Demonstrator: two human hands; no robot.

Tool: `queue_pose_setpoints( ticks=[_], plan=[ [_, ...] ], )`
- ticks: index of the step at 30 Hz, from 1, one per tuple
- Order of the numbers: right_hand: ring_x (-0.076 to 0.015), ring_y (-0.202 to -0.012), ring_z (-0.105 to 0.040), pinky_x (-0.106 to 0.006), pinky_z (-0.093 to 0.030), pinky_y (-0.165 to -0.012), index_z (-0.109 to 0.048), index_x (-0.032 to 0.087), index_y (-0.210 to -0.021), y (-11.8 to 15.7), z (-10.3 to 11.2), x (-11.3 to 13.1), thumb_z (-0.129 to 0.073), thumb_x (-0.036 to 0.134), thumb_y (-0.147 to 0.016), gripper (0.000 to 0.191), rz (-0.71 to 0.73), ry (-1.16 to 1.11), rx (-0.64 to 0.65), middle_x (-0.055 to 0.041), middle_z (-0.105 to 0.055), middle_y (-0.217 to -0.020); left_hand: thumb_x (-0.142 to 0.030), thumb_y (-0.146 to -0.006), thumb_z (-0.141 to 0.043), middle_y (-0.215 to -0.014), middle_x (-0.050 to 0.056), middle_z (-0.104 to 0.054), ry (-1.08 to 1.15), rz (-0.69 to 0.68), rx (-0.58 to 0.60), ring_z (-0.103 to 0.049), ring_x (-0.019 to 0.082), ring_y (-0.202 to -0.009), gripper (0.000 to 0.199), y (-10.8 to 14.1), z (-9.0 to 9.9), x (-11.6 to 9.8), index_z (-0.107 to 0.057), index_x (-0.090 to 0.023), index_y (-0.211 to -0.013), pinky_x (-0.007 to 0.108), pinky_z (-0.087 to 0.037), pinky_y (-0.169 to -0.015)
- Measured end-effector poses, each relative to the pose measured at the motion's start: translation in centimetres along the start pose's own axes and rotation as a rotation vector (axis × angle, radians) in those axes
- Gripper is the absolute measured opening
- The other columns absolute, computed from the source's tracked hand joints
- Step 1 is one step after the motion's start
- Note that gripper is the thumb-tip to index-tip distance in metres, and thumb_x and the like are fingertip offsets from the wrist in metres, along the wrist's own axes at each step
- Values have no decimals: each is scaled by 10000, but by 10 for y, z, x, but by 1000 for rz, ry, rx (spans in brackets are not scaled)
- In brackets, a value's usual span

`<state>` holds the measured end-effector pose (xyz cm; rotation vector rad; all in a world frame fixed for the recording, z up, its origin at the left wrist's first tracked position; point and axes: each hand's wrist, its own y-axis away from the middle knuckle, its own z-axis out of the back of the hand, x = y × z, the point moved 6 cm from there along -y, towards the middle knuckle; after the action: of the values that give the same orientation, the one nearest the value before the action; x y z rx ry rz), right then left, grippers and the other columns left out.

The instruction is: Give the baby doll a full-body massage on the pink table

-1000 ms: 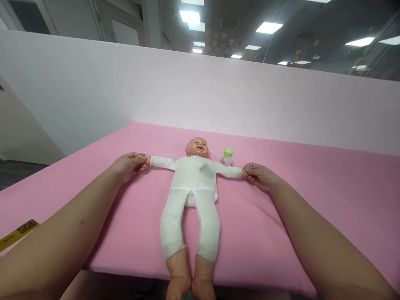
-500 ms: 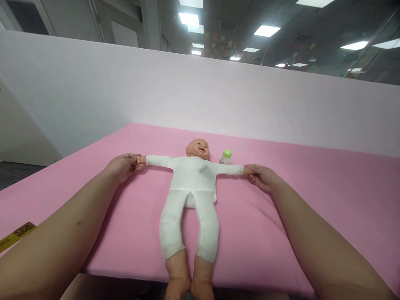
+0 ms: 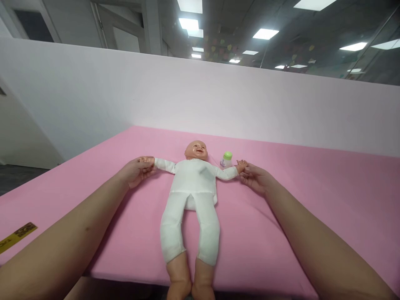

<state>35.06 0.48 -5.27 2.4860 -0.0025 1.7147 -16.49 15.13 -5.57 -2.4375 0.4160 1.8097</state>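
Note:
A baby doll [image 3: 194,177] with a white cloth body lies on its back on the pink-covered table [image 3: 256,250], its feet hanging past the near edge. Its two arms reach out sideways, the one on the right slightly bent. My left hand [image 3: 135,172] is closed round the doll's hand on the left side. On the other side, my right hand [image 3: 255,179] pinches the doll's other hand, whose small fingers show above my own. Behind that arm stands a small bottle [image 3: 227,159] with a green cap.
A white wall panel [image 3: 250,104] borders the table at the back, with glass and ceiling lights above it. At the left, a yellow label with a printed code [image 3: 18,236] lies on the pink cover, close to my left forearm.
Both my hands have moved inward, bringing the doll's hands closer to its body. Its arms were stretched out straight before and are now less extended. The view has tilted slightly up.

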Motion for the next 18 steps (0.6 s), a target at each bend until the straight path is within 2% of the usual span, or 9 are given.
queue_pose_setpoints(
  ticks=[3,5,9,11,14,18],
  plan=[
    [-182,-807,-666,-300,-657,-713,-749,246,-1149,1,-15,-10,-852,224,-830,335,-65,102,28,-72,-728,-1009,-172,-742,-908,-1104,180,-768,-89,28,128,-759,251,-906,426,3,-14,7,-758,-107,-1136,318,-641,-801],
    [-179,-821,-675,-298,-656,-735,-745,247,-1173,3,-24,-14,-866,232,-827,367,-84,168,69,-74,-733,-1045,-152,-720,-920,-1130,162,-769,-62,19,166,-763,264,-937,500,6,-20,8,-744,-143,-1188,338,-641,-816],
    [-180,-850,-697,-309,-651,-786,-724,269,-1236,7,-43,-17,-879,219,-802,463,-61,211,101,-73,-746,-1108,-81,-691,-913,-1263,132,-733,99,-25,249,-733,322,-1149,780,14,-32,4,-626,-251,-1396,459,-602,-1015],
    [-194,-863,-705,-328,-649,-795,-719,271,-1236,8,-54,-19,-884,212,-785,483,-37,224,108,-70,-750,-1096,-77,-684,-914,-1272,120,-729,104,-51,262,-731,324,-1163,860,16,-37,5,-578,-278,-1451,485,-570,-1069],
    [-233,-964,-724,-375,-640,-883,-704,264,-1249,10,-66,-22,-901,209,-746,542,-1,273,92,-63,-753,-1108,-162,-688,-944,-1251,139,-741,-36,-39,263,-740,324,-1129,764,13,-45,15,-638,-225,-1385,492,-551,-1091],
    [-295,-1154,-697,-434,-592,-1012,-681,260,-1303,14,-73,-22,-914,265,-726,622,43,404,72,-57,-745,-1194,-439,-748,-930,-1114,156,-776,-300,-41,146,-737,332,-1074,594,7,-51,28,-718,-159,-1227,537,-551,-1059]
  ],
)
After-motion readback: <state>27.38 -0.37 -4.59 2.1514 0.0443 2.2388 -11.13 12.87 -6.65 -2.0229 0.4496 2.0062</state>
